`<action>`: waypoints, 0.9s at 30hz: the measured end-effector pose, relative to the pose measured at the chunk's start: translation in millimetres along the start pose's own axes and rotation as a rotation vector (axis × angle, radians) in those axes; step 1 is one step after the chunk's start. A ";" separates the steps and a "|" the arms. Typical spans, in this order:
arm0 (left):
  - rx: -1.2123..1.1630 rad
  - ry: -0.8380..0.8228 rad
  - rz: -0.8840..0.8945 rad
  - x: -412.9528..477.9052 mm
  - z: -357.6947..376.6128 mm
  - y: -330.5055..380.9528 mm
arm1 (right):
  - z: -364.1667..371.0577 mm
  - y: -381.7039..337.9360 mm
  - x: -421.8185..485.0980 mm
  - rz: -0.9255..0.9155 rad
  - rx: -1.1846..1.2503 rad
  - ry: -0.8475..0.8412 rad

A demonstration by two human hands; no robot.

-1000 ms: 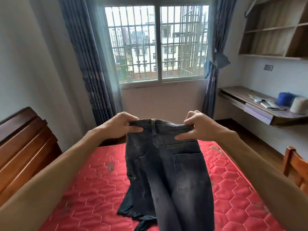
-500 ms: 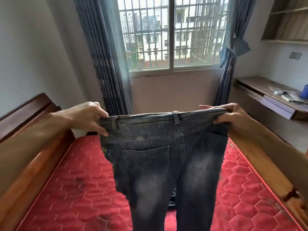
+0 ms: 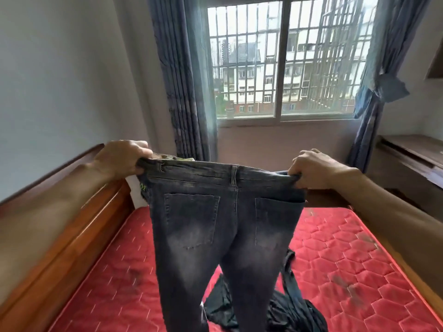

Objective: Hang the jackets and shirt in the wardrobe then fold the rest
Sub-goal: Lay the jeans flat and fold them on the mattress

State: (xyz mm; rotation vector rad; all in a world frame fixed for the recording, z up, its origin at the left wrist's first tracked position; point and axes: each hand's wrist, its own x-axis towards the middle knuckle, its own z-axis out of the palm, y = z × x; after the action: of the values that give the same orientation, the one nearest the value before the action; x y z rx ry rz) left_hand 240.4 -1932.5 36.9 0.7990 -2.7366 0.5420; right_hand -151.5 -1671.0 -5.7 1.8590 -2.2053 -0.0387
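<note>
1. Two hands counted. The left hand [image 3: 122, 159] is at the 9 o'clock end of the waistband, with its fingers [image 3: 141, 161] curled and gripping the denim. The right hand [image 3: 314, 170] is at the 3 o'clock end, fingers [image 3: 297, 168] likewise curled round the band.
2. One pair of grey-black jeans [image 3: 215, 224], centre view, held in the air above the bed with the waistband stretched between the hands. Seat faces the camera: two rear pockets, two legs hanging towards 6 o'clock.
3. One dark garment [image 3: 287, 310], crumpled, lies on the mattress at 5 o'clock, partly behind the legs.
4. One red quilted mattress [image 3: 347, 259] in one wooden bed frame [image 3: 72, 236].
5. One table [image 3: 412, 152] at 3 o'clock.
6. One barred window [image 3: 282, 61] at 12 o'clock, with two curtains.
</note>
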 end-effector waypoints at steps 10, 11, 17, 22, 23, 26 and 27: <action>0.173 0.427 -0.656 18.3 -63.9 -131.0 | -75.5 -82.0 167.3 0.035 0.039 0.745; 0.130 0.498 -0.682 11.5 -67.4 -137.4 | -80.6 -89.9 174.2 0.028 0.114 0.795; -0.122 0.505 -0.501 -67.7 -37.1 -157.0 | -38.9 -135.0 159.3 -0.261 0.191 0.715; -0.255 0.330 -0.405 -171.9 74.1 -109.1 | 85.3 -181.7 80.9 -0.482 0.336 0.371; -0.283 0.276 -0.402 -199.7 103.3 -92.4 | 116.9 -193.4 56.3 -0.513 0.329 0.271; -0.365 0.045 -0.502 -292.3 182.9 -26.0 | 212.4 -231.8 -26.6 -0.564 0.280 0.027; -0.377 -0.032 -0.548 -323.6 207.7 -1.6 | 239.8 -246.6 -56.2 -0.568 0.301 -0.035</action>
State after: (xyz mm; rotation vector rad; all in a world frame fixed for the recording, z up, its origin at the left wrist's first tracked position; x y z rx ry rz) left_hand 481.8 -1868.2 -255.4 1.3729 -2.3712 -0.0965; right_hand 44.5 -1695.8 -292.9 2.6109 -1.7014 0.1652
